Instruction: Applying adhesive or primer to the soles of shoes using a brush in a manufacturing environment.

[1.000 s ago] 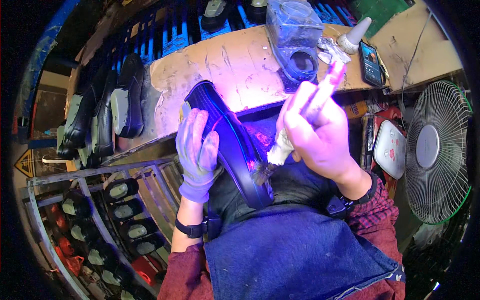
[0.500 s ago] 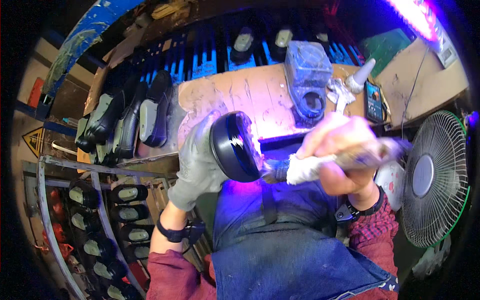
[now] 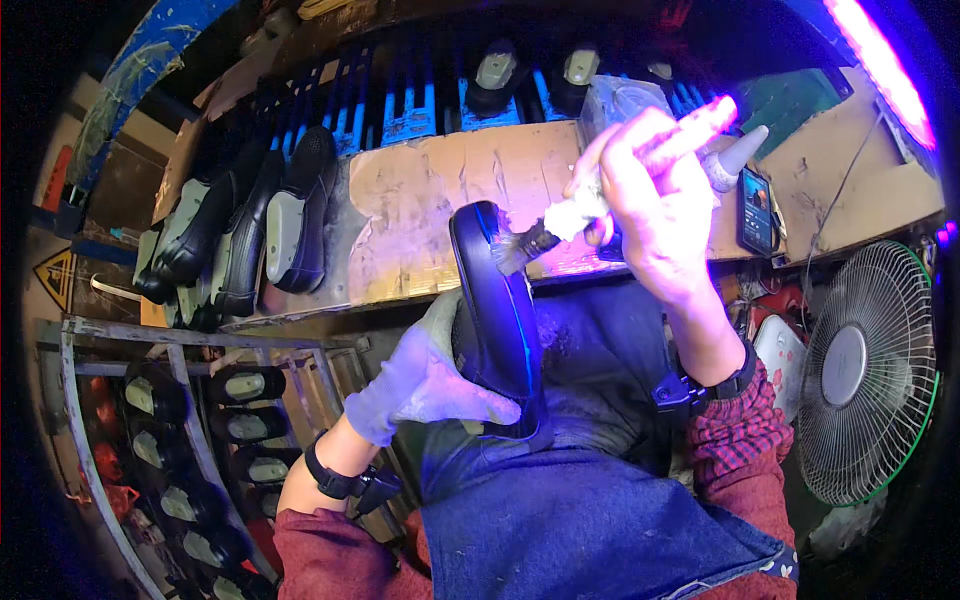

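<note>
red sleeves, blue apron, black wristbands, left hand grey-gloved

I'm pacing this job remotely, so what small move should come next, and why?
Probably draw the brush slightly nearer along the shoe: its bristles appear to meet the shoe's edge near the far end, the right grip holds the brush and the left grip supports the shoe.
</note>
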Motion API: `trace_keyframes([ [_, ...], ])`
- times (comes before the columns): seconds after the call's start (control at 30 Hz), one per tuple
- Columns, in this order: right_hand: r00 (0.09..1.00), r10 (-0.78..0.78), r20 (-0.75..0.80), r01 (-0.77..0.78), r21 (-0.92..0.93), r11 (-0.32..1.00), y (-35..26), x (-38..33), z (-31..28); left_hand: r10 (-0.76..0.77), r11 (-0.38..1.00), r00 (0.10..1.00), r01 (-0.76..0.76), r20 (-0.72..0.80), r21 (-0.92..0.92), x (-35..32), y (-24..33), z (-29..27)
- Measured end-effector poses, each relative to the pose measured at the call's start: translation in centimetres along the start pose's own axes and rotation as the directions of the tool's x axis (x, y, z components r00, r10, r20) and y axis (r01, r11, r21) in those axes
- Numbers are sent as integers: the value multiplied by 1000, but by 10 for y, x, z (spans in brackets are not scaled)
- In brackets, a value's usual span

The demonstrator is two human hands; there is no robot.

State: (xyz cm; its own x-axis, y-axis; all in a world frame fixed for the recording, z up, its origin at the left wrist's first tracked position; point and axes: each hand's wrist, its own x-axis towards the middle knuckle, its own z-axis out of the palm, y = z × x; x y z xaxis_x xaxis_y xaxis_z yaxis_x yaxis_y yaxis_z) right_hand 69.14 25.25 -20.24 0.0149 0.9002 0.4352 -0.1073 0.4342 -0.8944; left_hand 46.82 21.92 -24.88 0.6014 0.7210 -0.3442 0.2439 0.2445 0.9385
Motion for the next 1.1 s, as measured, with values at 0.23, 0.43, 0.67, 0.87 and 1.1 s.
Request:
trace_keyframes([
  [0.23, 998, -57, 32, 59, -40, 997, 26, -19, -3, -14, 967, 995, 39, 100, -251, 16, -13, -14],
  [0.43, 998, 54, 35, -53, -16, 998, 41, -48, -5, 153, 897, 985, -103, 83, -430, 39, -50, -23],
  [0.67, 932, -105, -348, -118, -563, 818, 66, -31, -98, -162, 325, 957, -180, -242, -928, 30, -50, 17],
  [0.87, 950, -175, -259, -91, -763, 639, 74, -33, -109, 4, 72, 990, -138, -138, -988, 1, -68, 34],
  [1.1, 909, 113, -401, -234, -266, 935, 66, -69, -84, 32, 698, 960, -221, -280, -681, 12, -55, 42],
])
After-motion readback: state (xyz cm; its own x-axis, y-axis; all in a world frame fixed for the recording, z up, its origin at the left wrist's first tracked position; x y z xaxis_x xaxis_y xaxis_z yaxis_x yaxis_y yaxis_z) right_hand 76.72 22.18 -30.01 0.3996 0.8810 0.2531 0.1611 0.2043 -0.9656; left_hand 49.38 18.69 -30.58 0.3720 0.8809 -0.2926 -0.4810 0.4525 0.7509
